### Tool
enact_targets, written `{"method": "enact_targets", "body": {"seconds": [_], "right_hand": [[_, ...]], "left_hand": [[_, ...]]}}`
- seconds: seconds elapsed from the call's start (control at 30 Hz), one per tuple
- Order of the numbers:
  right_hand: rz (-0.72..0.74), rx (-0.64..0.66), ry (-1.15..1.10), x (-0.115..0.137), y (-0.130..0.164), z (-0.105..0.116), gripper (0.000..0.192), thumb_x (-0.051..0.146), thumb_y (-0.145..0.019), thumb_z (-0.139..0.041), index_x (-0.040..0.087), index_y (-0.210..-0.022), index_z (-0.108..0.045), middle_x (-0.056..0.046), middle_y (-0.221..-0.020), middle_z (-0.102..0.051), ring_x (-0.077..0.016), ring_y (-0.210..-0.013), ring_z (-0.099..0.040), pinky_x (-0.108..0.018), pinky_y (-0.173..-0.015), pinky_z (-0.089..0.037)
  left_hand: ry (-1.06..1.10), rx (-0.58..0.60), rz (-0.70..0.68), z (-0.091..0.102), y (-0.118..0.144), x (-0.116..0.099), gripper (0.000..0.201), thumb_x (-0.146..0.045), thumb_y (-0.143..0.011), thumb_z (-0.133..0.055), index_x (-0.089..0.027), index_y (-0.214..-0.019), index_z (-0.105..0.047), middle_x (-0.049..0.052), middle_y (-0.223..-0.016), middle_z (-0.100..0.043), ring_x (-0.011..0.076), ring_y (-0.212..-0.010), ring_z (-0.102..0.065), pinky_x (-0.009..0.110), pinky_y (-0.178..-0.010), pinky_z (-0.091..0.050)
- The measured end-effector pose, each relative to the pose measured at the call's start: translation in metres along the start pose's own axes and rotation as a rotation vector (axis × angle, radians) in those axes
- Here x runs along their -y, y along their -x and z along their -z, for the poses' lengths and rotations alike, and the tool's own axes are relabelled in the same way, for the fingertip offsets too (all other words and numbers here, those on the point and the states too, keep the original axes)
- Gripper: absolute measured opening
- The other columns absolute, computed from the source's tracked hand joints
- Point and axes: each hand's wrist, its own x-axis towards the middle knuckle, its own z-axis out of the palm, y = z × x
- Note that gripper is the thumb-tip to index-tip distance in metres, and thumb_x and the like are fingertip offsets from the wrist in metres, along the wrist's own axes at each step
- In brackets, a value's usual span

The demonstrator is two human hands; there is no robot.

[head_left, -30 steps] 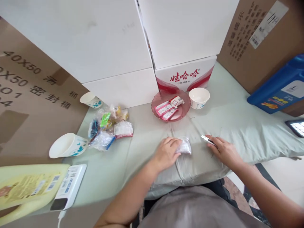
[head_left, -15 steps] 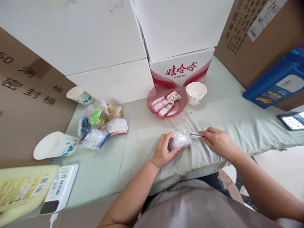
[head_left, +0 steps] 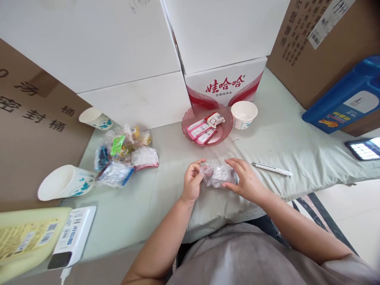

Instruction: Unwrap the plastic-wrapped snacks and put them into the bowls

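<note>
A small packet in crinkled clear plastic (head_left: pixel 220 176) lies on the pale green cloth in front of me. My left hand (head_left: pixel 192 180) pinches the loose left end of its plastic between thumb and fingers. Around the packet's right side curves my right hand (head_left: pixel 247 180), thumb on the near edge and fingers on the far edge. What is inside the wrap is hard to make out. To the right of my right hand, a white pen (head_left: pixel 272 169) rests on the cloth. Beyond the packet, a pink glass bowl (head_left: pixel 185 133) holds several small pink-and-white sachets (head_left: pixel 204 133).
A paper cup (head_left: pixel 244 114) stands beside the bowl; two more paper cups (head_left: pixel 68 182) lie tipped at left, near a heap of wrapped packets (head_left: pixel 118 154). White cartons (head_left: pixel 130 51) back the surface. A blue bottle (head_left: pixel 341 99) and a phone (head_left: pixel 363 149) are at right.
My right hand has let go of the pen, which now lies on the cloth, and has moved left onto the packet. My left hand has shifted to the packet's left end, pulling the plastic out.
</note>
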Motion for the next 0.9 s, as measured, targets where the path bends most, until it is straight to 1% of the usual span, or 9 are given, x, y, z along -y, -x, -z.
{"method": "enact_targets", "body": {"seconds": [0.07, 0.17, 0.27, 0.4, 0.47, 0.57, 0.67, 0.8, 0.9], "right_hand": [[0.009, 0.066, 0.000, 0.002, -0.004, -0.008, 0.050, 0.047, -0.085, -0.066, 0.022, -0.128, -0.057, -0.014, -0.125, -0.059, -0.0295, -0.113, -0.056, -0.048, -0.093, -0.051], [0.052, 0.074, -0.047, -0.001, -0.005, -0.006, 0.017, 0.033, -0.093, -0.056, 0.022, -0.102, -0.067, -0.010, -0.112, -0.065, -0.0234, -0.101, -0.061, -0.042, -0.089, -0.053], [-0.003, -0.060, -0.124, -0.011, -0.003, 0.008, 0.016, 0.028, -0.096, -0.050, 0.022, -0.093, -0.064, -0.008, -0.104, -0.068, -0.0203, -0.097, -0.064, -0.038, -0.086, -0.053], [-0.147, -0.221, -0.146, -0.034, 0.009, 0.027, 0.008, 0.025, -0.091, -0.050, 0.023, -0.093, -0.058, -0.008, -0.104, -0.068, -0.0210, -0.096, -0.065, -0.038, -0.081, -0.053], [-0.213, -0.259, -0.094, -0.045, 0.016, 0.033, 0.010, 0.019, -0.086, -0.048, 0.023, -0.090, -0.056, -0.008, -0.106, -0.067, -0.0226, -0.099, -0.064, -0.041, -0.084, -0.052], [-0.278, -0.395, 0.036, -0.050, 0.025, 0.038, 0.019, 0.012, -0.082, -0.044, 0.024, -0.090, -0.057, -0.009, -0.108, -0.066, -0.0255, -0.107, -0.060, -0.048, -0.092, -0.048], [-0.188, -0.509, 0.089, -0.038, 0.026, 0.038, 0.021, 0.013, -0.085, -0.046, 0.023, -0.100, -0.057, -0.010, -0.107, -0.064, -0.0265, -0.107, -0.059, -0.050, -0.095, -0.047], [0.037, -0.313, 0.037, -0.019, 0.010, 0.031, 0.027, 0.021, -0.089, -0.052, 0.023, -0.116, -0.056, -0.010, -0.105, -0.065, -0.0259, -0.103, -0.061, -0.045, -0.090, -0.050], [0.070, -0.161, 0.128, -0.014, -0.004, 0.021, 0.042, 0.031, -0.092, -0.054, 0.021, -0.132, -0.048, -0.014, -0.122, -0.061, -0.0302, -0.118, -0.053, -0.049, -0.097, -0.046]], "left_hand": [[-0.048, 0.010, -0.004, 0.001, -0.001, -0.004, 0.026, -0.020, -0.074, -0.063, -0.024, -0.095, -0.049, 0.005, -0.131, -0.056, 0.0088, -0.074, -0.059, 0.023, -0.064, -0.049], [-0.236, 0.066, -0.047, 0.004, -0.003, -0.009, 0.036, -0.016, -0.073, -0.056, -0.024, -0.108, -0.055, 0.004, -0.105, -0.066, 0.0110, -0.073, -0.059, 0.024, -0.066, -0.048], [-0.437, 0.039, -0.087, 0.009, -0.005, -0.009, 0.025, -0.013, -0.069, -0.048, -0.020, -0.086, -0.065, 0.001, -0.076, -0.061, 0.0142, -0.072, -0.058, 0.026, -0.066, -0.047], [-0.678, -0.137, -0.145, 0.018, -0.009, -0.012, 0.021, -0.011, -0.064, -0.047, -0.020, -0.075, -0.062, 0.000, -0.075, -0.056, 0.0143, -0.068, -0.053, 0.027, -0.063, -0.044], [-0.806, -0.231, -0.253, 0.020, -0.008, -0.016, 0.018, -0.012, -0.066, -0.049, -0.020, -0.077, -0.061, 0.002, -0.081, -0.057, 0.0177, -0.078, -0.055, 0.031, -0.071, -0.046], [-0.908, -0.322, -0.527, 0.017, -0.005, -0.025, 0.014, -0.014, -0.074, -0.054, -0.020, -0.086, -0.058, 0.005, -0.091, -0.058, 0.0223, -0.092, -0.055, 0.039, -0.084, -0.046], [-0.936, -0.205, -0.730, 0.008, -0.001, -0.030, 0.017, -0.014, -0.082, -0.054, -0.020, -0.097, -0.057, 0.006, -0.094, -0.061, 0.0221, -0.094, -0.056, 0.040, -0.086, -0.047], [-1.116, -0.025, -0.738, 0.001, 0.000, -0.022, 0.034, -0.019, -0.089, -0.052, -0.020, -0.123, -0.055, 0.011, -0.113, -0.066, 0.0264, -0.112, -0.056, 0.044, -0.097, -0.041], [-1.272, 0.047, -0.622, 0.001, -0.001, -0.013, 0.050, -0.027, -0.094, -0.048, -0.019, -0.142, -0.041, 0.016, -0.138, -0.055, 0.0327, -0.136, -0.040, 0.049, -0.105, -0.030]]}}
